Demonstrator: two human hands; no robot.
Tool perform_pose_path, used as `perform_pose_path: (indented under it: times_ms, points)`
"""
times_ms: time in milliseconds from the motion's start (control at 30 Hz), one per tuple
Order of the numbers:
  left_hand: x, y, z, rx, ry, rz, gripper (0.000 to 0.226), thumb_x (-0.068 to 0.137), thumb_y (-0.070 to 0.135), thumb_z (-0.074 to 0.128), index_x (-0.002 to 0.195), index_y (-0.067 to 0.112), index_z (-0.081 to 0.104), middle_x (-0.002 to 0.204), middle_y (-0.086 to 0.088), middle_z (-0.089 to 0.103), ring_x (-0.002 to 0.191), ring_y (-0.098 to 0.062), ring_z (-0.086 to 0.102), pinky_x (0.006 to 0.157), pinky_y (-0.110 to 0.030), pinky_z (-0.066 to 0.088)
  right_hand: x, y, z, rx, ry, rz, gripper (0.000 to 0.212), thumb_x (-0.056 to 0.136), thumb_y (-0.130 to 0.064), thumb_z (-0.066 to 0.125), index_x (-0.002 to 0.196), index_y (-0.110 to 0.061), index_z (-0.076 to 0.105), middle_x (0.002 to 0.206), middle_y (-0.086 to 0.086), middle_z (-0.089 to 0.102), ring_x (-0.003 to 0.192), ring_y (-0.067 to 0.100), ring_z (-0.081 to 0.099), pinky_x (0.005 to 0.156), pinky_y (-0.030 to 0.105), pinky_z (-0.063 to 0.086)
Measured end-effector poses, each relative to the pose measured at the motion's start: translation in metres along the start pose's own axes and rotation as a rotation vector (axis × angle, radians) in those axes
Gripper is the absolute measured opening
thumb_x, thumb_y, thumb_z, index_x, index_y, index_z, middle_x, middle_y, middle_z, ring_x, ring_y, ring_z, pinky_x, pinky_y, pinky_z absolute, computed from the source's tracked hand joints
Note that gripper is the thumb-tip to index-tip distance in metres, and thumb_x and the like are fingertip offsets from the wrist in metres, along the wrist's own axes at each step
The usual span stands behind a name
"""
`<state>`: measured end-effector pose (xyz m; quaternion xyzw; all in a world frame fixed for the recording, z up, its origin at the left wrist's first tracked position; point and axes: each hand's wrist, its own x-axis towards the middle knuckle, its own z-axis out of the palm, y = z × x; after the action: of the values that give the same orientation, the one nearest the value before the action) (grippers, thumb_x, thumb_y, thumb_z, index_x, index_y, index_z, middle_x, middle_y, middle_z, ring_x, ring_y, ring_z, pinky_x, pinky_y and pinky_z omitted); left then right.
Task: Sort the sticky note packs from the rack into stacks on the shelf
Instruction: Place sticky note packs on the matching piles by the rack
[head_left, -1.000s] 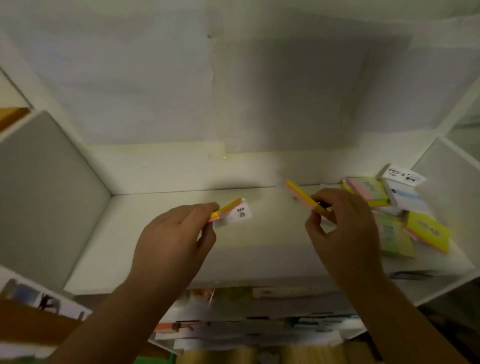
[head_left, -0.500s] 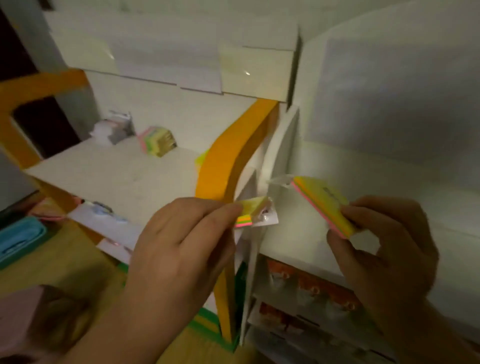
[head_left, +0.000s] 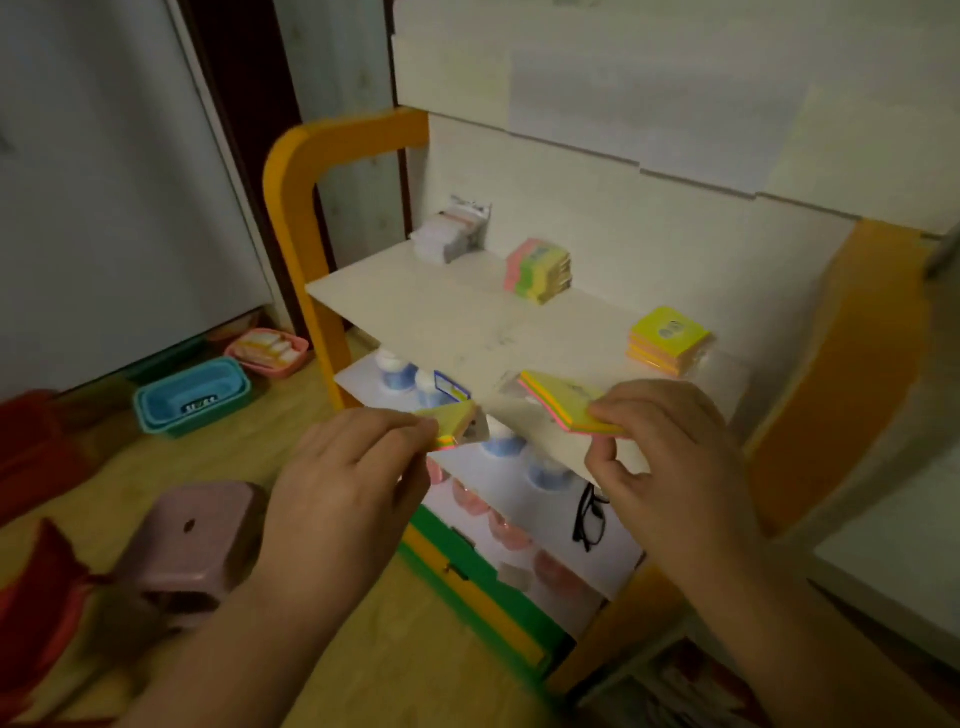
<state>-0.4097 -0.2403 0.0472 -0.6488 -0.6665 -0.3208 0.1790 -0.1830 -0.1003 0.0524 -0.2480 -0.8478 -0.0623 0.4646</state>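
A small multicoloured pack (head_left: 453, 422) is pinched at its near edge by the thumb and fingers of the left hand (head_left: 343, 488), and it is held in the air just in front of the shelf's front edge. A larger yellow pack (head_left: 563, 402), with pink and orange layers showing along its side, is gripped at its right end by the right hand (head_left: 680, 457), fingers on top and thumb beneath, so that it is carried low over the front of the shelf (head_left: 441, 317). Both packs appear to be wrapped in clear film, so a slippery surface may be expected; they are judged light, and a thin pack held by one end could flex or fan, so a hold across the flat faces near the middle would be surer. Further out, three stacks are seen on the shelf: a yellow-topped stack (head_left: 667, 340) at the right, nearest the right hand, a pink, green and yellow stack (head_left: 540, 270) behind the middle, and a pale stack (head_left: 452, 234) at the back left, too blurred to be read. The yellow pack seems matched to the yellow-topped stack. The unit is framed by an orange post (head_left: 291, 218), with bottles and a pair of glasses (head_left: 589, 514) on lower levels.
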Motion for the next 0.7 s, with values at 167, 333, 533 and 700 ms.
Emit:
perform_pose_path:
  times_ms: [167, 333, 533, 700]
  points:
    - [-0.002, -0.039, -0.004, 0.024, 0.003, -0.038, 0.021, 0.086, 0.018, 0.068, 0.106, 0.012, 0.074, 0.108, -0.005, 0.069, 0.095, -0.025, 0.064, 0.075, -0.041, 0.053, 0.014, -0.009, 0.046, 0.036, -0.078, 0.017, 0.015, 0.084, -0.001, 0.064, 0.096, -0.007, 0.071, 0.095, 0.009, 0.065, 0.087, 0.031, 0.061, 0.086, 0.03, 0.045]
    - [0.012, -0.068, 0.006, 0.031, 0.02, -0.035, 0.021, 0.085, 0.018, 0.068, 0.104, 0.013, 0.074, 0.107, -0.004, 0.068, 0.094, -0.022, 0.062, 0.075, -0.037, 0.053, 0.031, -0.004, 0.078, 0.065, -0.08, 0.037, 0.015, 0.086, -0.002, 0.063, 0.097, -0.008, 0.071, 0.095, 0.008, 0.065, 0.088, 0.028, 0.06, 0.085, 0.03, 0.047]
    - [0.054, -0.104, 0.031, 0.041, 0.04, 0.01, 0.019, 0.084, 0.018, 0.068, 0.101, 0.013, 0.074, 0.104, -0.003, 0.068, 0.092, -0.02, 0.062, 0.079, -0.03, 0.052, 0.052, 0.024, 0.126, 0.042, -0.009, 0.049, 0.017, 0.084, -0.003, 0.065, 0.097, -0.009, 0.073, 0.093, 0.007, 0.066, 0.085, 0.027, 0.06, 0.081, 0.032, 0.049]
    - [0.094, -0.147, 0.058, 0.048, 0.012, 0.002, 0.017, 0.085, 0.016, 0.068, 0.101, 0.014, 0.074, 0.104, -0.001, 0.069, 0.094, -0.014, 0.059, 0.088, -0.013, 0.038, 0.08, 0.044, 0.178, 0.068, 0.027, 0.133, 0.019, 0.084, -0.004, 0.064, 0.099, -0.01, 0.075, 0.092, 0.006, 0.066, 0.083, 0.028, 0.061, 0.078, 0.036, 0.051]
